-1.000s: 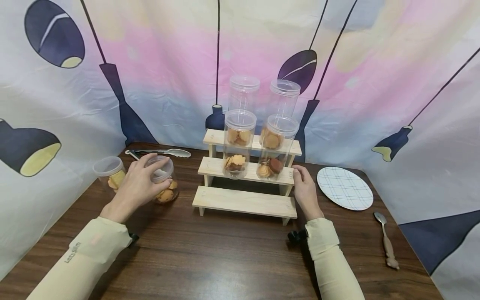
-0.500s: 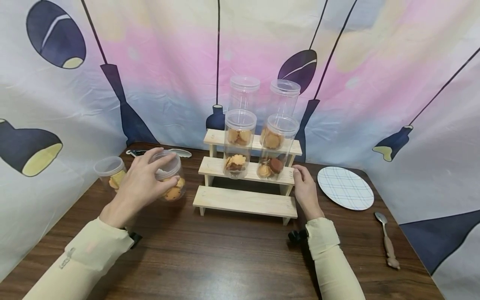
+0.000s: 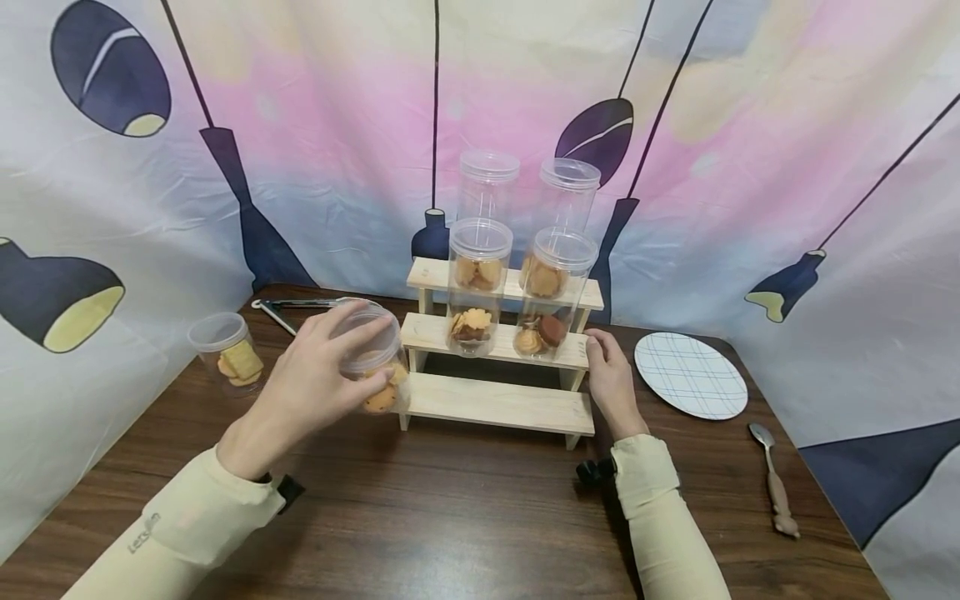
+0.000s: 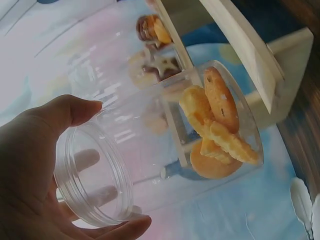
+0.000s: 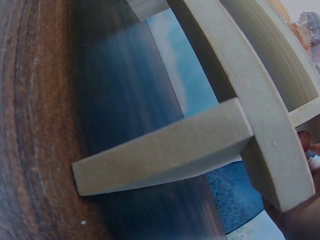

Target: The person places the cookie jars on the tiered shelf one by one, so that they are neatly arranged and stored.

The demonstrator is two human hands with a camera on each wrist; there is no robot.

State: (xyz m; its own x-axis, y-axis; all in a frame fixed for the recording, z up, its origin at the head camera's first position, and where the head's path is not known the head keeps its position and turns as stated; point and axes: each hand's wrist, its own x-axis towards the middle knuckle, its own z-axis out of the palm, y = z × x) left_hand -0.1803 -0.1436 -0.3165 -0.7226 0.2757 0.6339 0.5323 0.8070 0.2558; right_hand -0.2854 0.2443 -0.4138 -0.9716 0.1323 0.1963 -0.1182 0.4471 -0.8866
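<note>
A clear jar with a lid [image 3: 369, 337] is in my left hand [image 3: 311, 387], which grips it round the lid. Several cookies [image 4: 212, 157] lie at its bottom. The jar is off the table, beside the left end of the lowest step of a wooden three-step stand [image 3: 487, 400]. My right hand [image 3: 611, 383] holds the right end of the middle step; in the right wrist view its fingers [image 5: 303, 140] show partly behind the wood. Two cookie jars [image 3: 471, 321] stand on the middle step, and two more jars [image 3: 487, 187] on the top step.
Another cookie jar [image 3: 225, 350] stands on the table at the left. Metal tongs [image 3: 281, 308] lie behind my left hand. At the right are a white checked plate [image 3: 690, 375] and a spoon [image 3: 776, 483]. A printed cloth hangs behind the table.
My left hand has lifted the cookie jar off the table and carried it right, towards the stand's lowest step. My right hand has stayed on the stand.
</note>
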